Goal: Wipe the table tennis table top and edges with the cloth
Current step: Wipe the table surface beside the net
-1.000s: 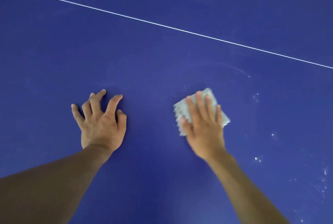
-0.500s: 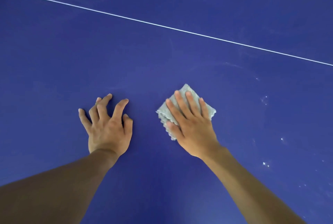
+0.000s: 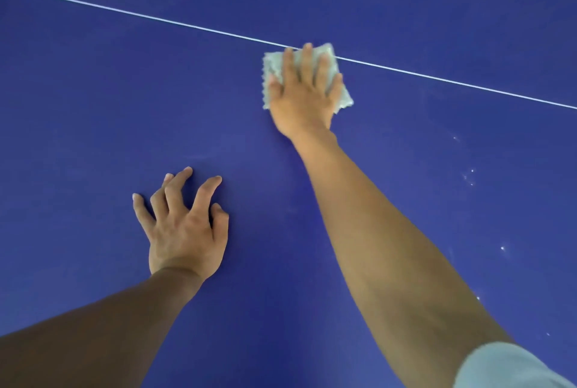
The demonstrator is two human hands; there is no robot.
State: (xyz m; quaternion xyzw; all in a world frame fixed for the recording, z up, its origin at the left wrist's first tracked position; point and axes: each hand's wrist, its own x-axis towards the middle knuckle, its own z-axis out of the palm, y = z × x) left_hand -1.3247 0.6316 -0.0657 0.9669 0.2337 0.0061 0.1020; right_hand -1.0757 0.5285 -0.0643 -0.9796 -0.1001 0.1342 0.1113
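Slides the cloth (image 3: pixel 271 67) forward under the right hand (image 3: pixel 304 100), from beside the left hand (image 3: pixel 187 228) up to the white line (image 3: pixel 156 17). Presses it flat on the table (image 3: pixel 93 106) with straight fingers (image 3: pixel 288 65). Braces with left fingers spread, holding nothing. Leaves specks (image 3: pixel 470 175) right of the fingers unwiped.

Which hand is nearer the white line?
Right. The right hand presses the cloth flat over the white line; the left hand rests on the table well short of it, nearer the person.
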